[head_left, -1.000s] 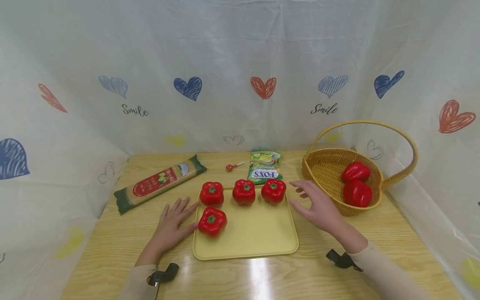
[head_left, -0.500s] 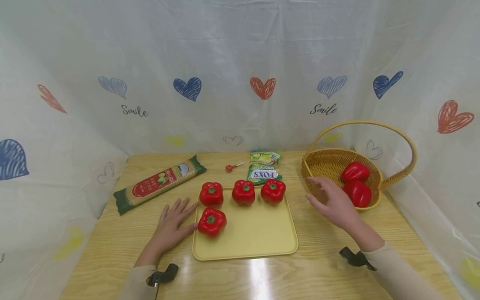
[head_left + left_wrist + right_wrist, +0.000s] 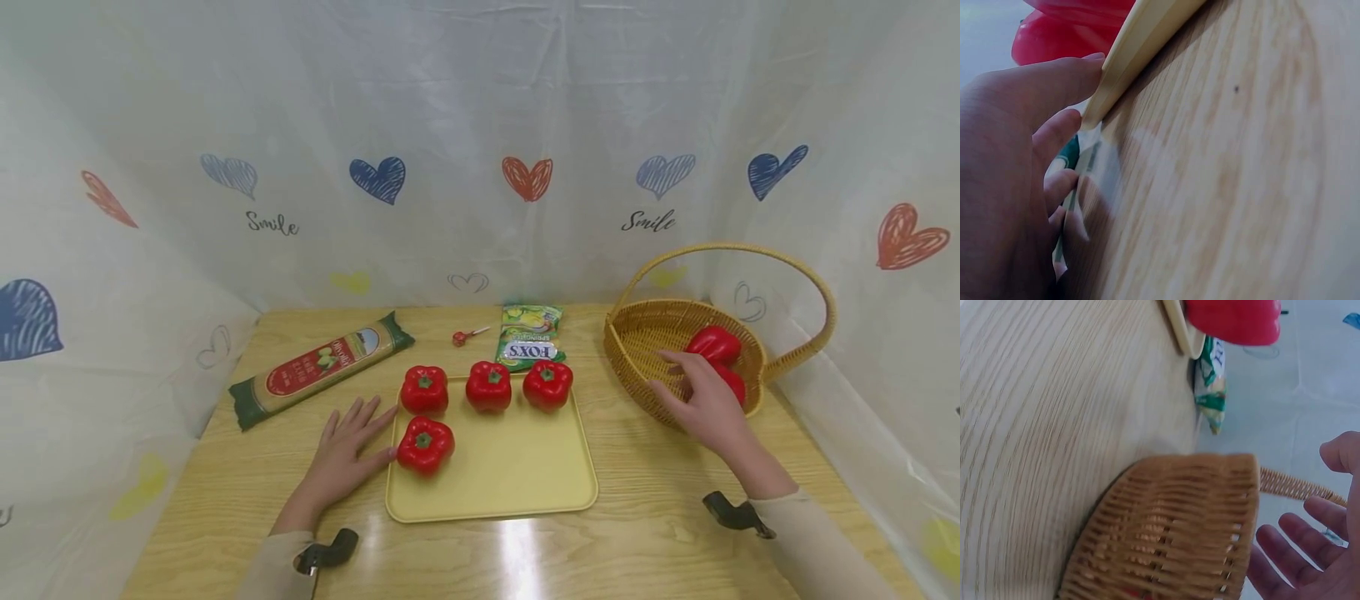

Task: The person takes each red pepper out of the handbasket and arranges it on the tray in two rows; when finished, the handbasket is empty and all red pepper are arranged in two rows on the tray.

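Note:
My left hand (image 3: 341, 457) rests at the left edge of a yellow tray (image 3: 517, 467), fingers spread and straight; in the left wrist view its thumb (image 3: 1066, 81) touches the tray's rim. On the tray sit several red bell peppers (image 3: 425, 446), three along the far side and one nearer, by my left thumb. Over the near rim of a wicker basket (image 3: 637, 329) hovers my right hand (image 3: 708, 406), fingers loosely bent and holding nothing. Two red bell peppers (image 3: 714, 342) lie inside the basket, one partly hidden behind that hand.
A spaghetti pack (image 3: 318, 371) lies at the back left of the wooden table (image 3: 637, 542). Behind the tray are a lollipop (image 3: 468, 336) and a green candy bag (image 3: 531, 335). The basket's tall handle (image 3: 750, 248) arches above it. A printed curtain (image 3: 450, 108) encloses the table.
My right hand has moved right, from beside the tray's far right pepper to over the basket. My left hand and the peppers have stayed in place.

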`<state>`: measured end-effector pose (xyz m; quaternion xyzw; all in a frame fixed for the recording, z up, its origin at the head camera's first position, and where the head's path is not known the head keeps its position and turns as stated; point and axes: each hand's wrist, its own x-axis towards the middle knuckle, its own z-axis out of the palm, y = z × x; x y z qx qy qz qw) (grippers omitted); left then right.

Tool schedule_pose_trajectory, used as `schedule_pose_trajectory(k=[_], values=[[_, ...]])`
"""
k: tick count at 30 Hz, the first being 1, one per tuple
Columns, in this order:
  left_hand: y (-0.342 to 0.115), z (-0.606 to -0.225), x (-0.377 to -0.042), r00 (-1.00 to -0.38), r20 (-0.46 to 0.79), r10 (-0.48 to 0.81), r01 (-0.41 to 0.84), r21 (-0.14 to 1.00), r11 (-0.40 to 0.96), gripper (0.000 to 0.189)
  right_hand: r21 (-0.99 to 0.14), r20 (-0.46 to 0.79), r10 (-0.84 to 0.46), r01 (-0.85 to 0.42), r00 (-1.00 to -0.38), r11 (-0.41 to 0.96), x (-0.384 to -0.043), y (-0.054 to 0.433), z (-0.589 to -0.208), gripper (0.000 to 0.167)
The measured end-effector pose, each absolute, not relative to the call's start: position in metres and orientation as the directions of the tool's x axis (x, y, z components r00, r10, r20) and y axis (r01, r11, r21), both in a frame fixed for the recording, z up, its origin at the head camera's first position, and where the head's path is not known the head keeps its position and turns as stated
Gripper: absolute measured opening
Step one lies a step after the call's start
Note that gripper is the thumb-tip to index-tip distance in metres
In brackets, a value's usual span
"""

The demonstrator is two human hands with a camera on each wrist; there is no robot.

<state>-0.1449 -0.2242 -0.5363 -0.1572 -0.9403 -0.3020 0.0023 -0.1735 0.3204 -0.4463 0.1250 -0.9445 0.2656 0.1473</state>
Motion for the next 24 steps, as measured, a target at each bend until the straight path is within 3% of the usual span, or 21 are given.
schedule_pose_trajectory(k=[10,24], values=[[-0.224,-0.534,-0.145,-0.951,0.098,0.292,0.294,0.570,0.767,0.066,-0.498,0.306,-0.072,-0.224,-0.949,0.838,-0.178,0.349,-0.449,0.049],[-0.224,-0.537,-0.145,-0.950,0.106,0.295,0.301,0.565,0.768,0.065,-0.446,0.274,0.007,-0.120,-0.962,0.887,-0.185,0.370,-0.457,0.049]])
